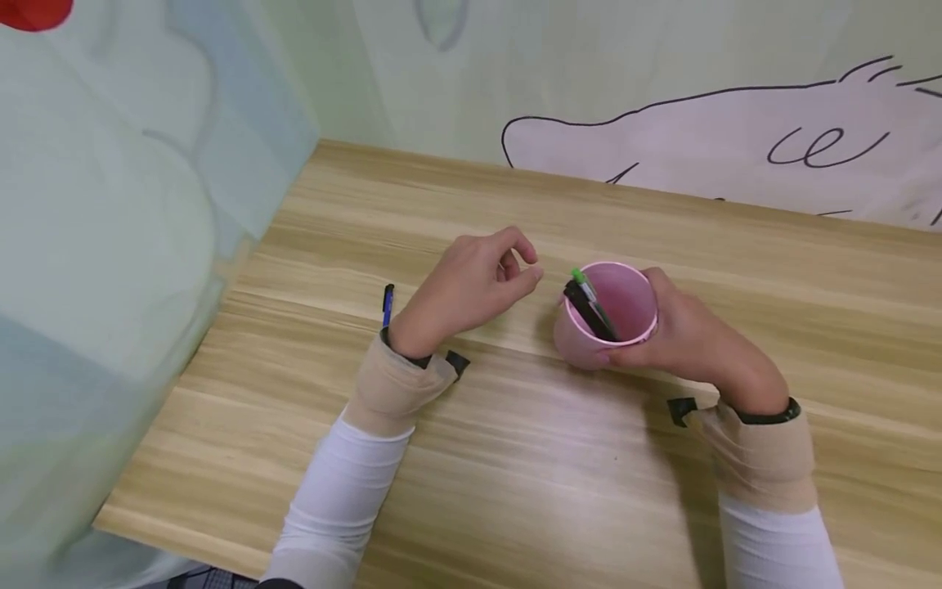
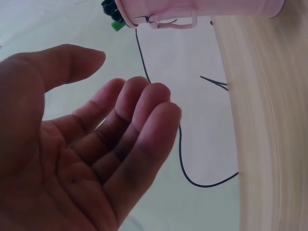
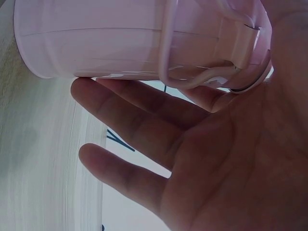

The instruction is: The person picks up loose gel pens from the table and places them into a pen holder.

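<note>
A pink pen cup (image 1: 580, 348) with a small wire handle (image 3: 167, 43) at its side stands on the wooden table in the head view. My right hand (image 1: 688, 331) grips it from the right, with the thumb at the near side and fingers (image 3: 130, 127) against the wall. Black pens (image 1: 586, 312) and a green-tipped pen (image 1: 579, 278) lean inside against the cup's left rim. Left of the cup, my left hand (image 1: 474, 282) hovers with loosely bent fingers and holds nothing. A blue pen (image 1: 388, 307) with a black end lies beyond my left wrist, partly hidden by it.
The wooden table (image 1: 515, 474) meets a wall (image 1: 441, 98) with a line drawing at its far edge. A pale patterned surface (image 1: 96, 245) runs along the left side. Something red (image 1: 35, 12) shows in the upper left corner.
</note>
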The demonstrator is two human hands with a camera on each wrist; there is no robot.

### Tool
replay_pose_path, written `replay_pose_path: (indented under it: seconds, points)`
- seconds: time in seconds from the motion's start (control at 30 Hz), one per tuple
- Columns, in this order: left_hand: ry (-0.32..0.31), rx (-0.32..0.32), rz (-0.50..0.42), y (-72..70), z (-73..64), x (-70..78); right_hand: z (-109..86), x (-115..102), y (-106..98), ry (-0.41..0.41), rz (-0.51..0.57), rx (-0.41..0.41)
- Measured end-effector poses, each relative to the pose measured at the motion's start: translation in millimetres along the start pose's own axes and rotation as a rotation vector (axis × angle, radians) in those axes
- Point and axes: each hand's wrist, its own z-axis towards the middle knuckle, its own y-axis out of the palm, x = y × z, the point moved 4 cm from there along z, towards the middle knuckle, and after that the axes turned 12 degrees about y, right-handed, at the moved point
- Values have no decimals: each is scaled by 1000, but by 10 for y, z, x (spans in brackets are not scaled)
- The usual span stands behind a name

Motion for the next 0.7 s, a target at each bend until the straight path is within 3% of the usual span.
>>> replay_pose_path:
  seconds: [0.7]
  points:
    - [-93, -70, 73, 31, -15, -79, 13, 4, 7, -7, 25, -24]
